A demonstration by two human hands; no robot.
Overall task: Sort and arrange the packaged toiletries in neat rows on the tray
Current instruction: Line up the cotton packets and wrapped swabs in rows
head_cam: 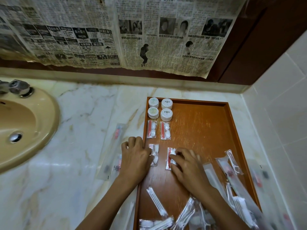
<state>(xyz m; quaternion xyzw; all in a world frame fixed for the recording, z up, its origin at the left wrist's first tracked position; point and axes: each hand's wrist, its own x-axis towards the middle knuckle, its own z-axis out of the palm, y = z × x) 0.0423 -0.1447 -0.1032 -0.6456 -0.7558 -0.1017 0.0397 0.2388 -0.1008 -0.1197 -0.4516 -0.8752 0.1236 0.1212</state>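
The wooden tray [207,130] sits on the marble bench [74,130]. Four round soap packs [160,109] and two cotton-swab kits [158,130] form rows at its far left. The left hand [134,156] and right hand [187,166] each press curled fingers onto one further kit [171,157]. Loose packets [182,218] crowd the near end.

Pale veined marble counter [69,163] bearing a wooden tray [232,123], beside it clear toothbrush packets [114,146]
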